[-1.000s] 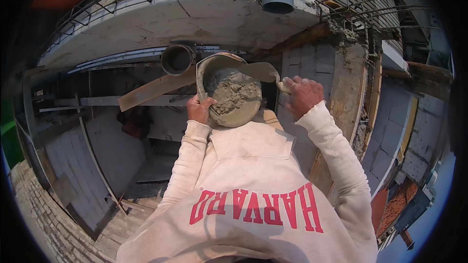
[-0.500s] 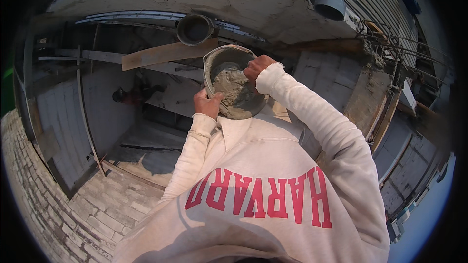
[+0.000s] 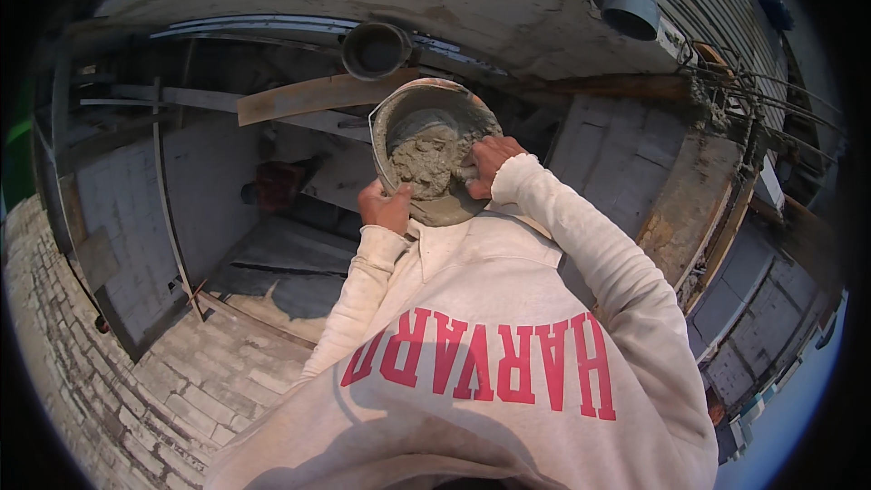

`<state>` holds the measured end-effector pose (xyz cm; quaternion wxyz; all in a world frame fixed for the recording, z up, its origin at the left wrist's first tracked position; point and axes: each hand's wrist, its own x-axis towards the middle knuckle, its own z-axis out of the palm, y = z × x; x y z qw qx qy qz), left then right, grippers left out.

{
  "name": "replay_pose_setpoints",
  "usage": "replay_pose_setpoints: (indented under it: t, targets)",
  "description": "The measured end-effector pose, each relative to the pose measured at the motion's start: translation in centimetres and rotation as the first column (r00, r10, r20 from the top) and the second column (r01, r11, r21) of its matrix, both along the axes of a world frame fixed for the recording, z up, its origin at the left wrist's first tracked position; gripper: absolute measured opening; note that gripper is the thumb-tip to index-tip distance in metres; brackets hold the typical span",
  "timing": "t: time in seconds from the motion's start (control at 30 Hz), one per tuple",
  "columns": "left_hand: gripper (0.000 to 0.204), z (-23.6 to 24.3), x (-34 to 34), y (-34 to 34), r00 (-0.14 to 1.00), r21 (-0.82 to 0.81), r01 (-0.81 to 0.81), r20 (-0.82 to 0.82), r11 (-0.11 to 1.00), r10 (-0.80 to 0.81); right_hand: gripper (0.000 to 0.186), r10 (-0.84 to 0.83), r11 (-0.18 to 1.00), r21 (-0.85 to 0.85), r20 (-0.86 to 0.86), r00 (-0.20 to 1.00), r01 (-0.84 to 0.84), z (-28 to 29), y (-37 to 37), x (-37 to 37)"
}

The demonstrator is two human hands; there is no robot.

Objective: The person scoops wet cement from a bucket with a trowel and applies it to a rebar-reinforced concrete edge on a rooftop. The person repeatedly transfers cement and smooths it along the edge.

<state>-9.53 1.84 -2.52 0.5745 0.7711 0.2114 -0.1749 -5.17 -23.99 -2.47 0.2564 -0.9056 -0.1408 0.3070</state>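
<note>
A bucket of wet grey mortar is held tilted in front of my chest, its mouth facing up toward me. My left hand grips its near left rim, thumb on the inside and fingers behind the wall. At the right side of the mouth my right hand is closed in a fist, knuckles up, at the mortar's edge. Something mortar-coated shows by its fingers, too covered to name. Both of my sleeves are off-white.
A second bucket stands beyond, near a curved wooden board. A grey pipe elbow and bare rebar stick out at the far right. Below left, a person in red is at a lower level. A brick wall runs along the left.
My right hand has moved down and slightly right, from the upper rim to beside the mortar. The bucket has tipped a little, showing more mortar. The person below has shifted.
</note>
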Motion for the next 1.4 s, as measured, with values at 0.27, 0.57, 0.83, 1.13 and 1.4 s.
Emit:
replay_pose_setpoints:
  t: [0.27, 0.57, 0.83, 1.13, 1.4]
  targets:
    - [0.016, -0.2, 2.3, -0.2, 0.999, -0.105, -0.031, -0.041, 0.994, 0.027, 0.054, -0.275, 0.958, 0.026, -0.176, 0.945, 0.284, 2.8, -2.6, -1.0]
    - [0.019, -1.1, 4.4, -2.5, 0.998, -0.170, 0.002, -0.062, 0.985, -0.013, 0.044, -0.553, 0.830, -0.004, -0.128, 0.823, 0.557, 6.9, -4.7, -3.8]
    - [0.004, -0.2, 7.3, -5.7, 0.996, -0.326, -0.047, -0.084, 0.944, 0.021, 0.042, -0.747, 0.638, 0.134, -0.132, 0.652, 0.758, 11.3, -9.3, -7.5]
    - [0.010, 1.6, 9.2, -5.5, 0.995, -0.378, 0.049, -0.067, 0.925, -0.080, 0.029, -0.893, 0.214, 0.311, -0.321, 0.314, 0.926, 23.2, -19.5, -13.5]
    - [0.003, -0.2, 8.1, -1.2, 0.998, -0.226, 0.056, 0.016, 0.972, -0.053, 0.025, -1.000, 0.023, 0.112, 0.021, 0.020, 0.994, 28.9, -32.4, -16.5]
